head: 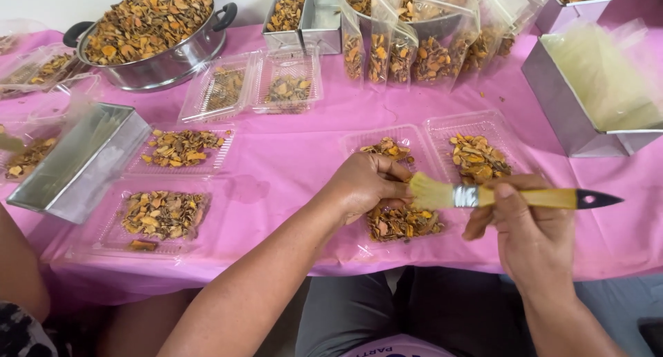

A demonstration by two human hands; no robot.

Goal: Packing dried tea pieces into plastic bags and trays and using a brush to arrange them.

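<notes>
A pink tablecloth is spread over the table. At eleven o'clock a steel pot with black handles is filled with dried orange-brown chips. Two clear open clamshells are set just right of it. At nine o'clock an empty steel tin is placed beside two filled trays. Filled clear bags are stacked at twelve o'clock. A tin of clear bags is seen at two o'clock
</notes>
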